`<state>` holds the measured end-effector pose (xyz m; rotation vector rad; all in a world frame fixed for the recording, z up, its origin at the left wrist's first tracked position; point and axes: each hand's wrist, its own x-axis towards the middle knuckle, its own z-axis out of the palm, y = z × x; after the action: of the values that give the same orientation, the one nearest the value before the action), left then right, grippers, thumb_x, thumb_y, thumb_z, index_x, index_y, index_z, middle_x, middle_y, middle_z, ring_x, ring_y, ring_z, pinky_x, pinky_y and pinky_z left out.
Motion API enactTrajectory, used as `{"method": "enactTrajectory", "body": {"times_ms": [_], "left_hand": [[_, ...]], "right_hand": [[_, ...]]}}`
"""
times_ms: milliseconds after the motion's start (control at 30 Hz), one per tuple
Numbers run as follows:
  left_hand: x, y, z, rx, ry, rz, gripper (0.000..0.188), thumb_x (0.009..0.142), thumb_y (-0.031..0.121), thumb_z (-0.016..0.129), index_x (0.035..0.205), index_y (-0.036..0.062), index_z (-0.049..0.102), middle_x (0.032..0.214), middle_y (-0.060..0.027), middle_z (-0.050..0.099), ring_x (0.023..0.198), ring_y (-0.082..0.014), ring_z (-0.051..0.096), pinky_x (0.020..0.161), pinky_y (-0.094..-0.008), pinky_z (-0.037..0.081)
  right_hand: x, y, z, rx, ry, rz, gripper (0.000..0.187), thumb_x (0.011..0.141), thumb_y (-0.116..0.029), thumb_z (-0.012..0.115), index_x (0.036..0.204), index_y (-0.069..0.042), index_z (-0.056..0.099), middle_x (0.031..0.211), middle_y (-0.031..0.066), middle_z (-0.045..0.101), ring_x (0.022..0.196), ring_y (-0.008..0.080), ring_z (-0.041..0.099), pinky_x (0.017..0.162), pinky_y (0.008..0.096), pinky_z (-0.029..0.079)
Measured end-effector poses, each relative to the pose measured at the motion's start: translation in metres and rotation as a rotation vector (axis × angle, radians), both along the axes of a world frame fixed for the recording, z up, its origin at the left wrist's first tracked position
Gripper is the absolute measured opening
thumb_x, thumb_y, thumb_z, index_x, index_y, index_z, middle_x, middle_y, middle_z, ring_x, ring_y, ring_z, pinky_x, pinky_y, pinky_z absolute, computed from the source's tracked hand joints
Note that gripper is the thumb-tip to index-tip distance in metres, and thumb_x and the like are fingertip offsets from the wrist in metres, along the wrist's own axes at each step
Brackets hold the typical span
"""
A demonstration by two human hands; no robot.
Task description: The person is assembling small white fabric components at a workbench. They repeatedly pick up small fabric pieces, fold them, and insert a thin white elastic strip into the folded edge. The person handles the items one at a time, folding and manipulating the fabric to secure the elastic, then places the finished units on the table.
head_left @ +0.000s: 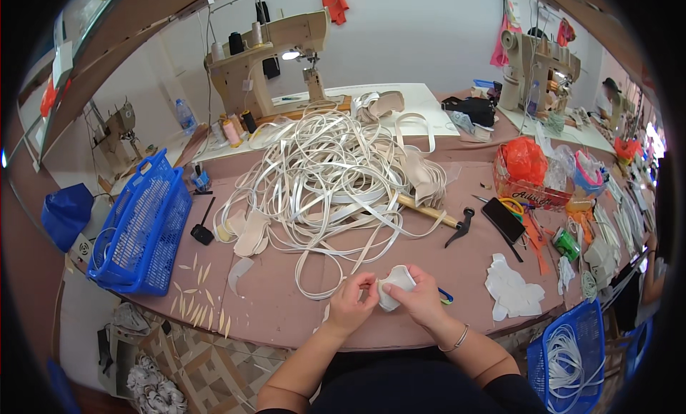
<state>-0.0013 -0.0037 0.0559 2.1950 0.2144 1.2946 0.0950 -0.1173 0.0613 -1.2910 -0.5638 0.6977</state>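
Note:
Near the front edge of the table, a small curved cream-white piece [397, 279] of leather or fabric is held in my right hand [424, 298], with the thumb lying across it. Fingers bent into a pinch, my left hand [351, 301] is at the piece's left edge; what is between its fingertips is too small to make out. Beside my right hand, a small blue and green tool [446, 296] partly shows. Beyond both hands spreads a large tangled heap of cream-white strips [329, 178]. A hammer [461, 227] with a wooden handle lies at the heap's right side.
A blue basket [146, 228] stands left, near scattered slivers [204, 300]. Stacked beige pieces [251, 234] lie by the heap. Rightward are a black phone [503, 221], white scraps [511, 288], a green can [567, 244] and another blue basket [593, 328]. Sewing machines [250, 71] stand behind.

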Motion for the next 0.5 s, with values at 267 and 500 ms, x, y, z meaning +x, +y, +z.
{"method": "enactTrajectory", "body": {"times_ms": [267, 500], "left_hand": [[-0.003, -0.001, -0.014, -0.759, -0.027, -0.358, 0.029, 0.077, -0.007, 0.059, 0.101, -0.0013, 0.045, 0.089, -0.0086, 0.055, 0.082, -0.0127, 0.058, 0.072, -0.0218, 0.049], [-0.008, 0.006, -0.002, -0.829, 0.094, -0.478, 0.027, 0.077, -0.006, 0.061, 0.099, -0.0011, 0.046, 0.089, -0.0070, 0.055, 0.083, -0.0106, 0.056, 0.074, -0.0211, 0.048]], "right_hand": [[0.004, 0.001, -0.001, 0.197, 0.293, 0.097, 0.028, 0.075, 0.000, 0.065, 0.101, -0.001, 0.054, 0.090, 0.0040, 0.058, 0.082, 0.0110, 0.057, 0.073, 0.0256, 0.048], [0.005, -0.002, -0.001, 0.137, 0.263, 0.098, 0.033, 0.075, 0.000, 0.065, 0.105, 0.000, 0.053, 0.095, 0.0058, 0.059, 0.087, 0.0125, 0.058, 0.076, 0.0271, 0.048]]}}
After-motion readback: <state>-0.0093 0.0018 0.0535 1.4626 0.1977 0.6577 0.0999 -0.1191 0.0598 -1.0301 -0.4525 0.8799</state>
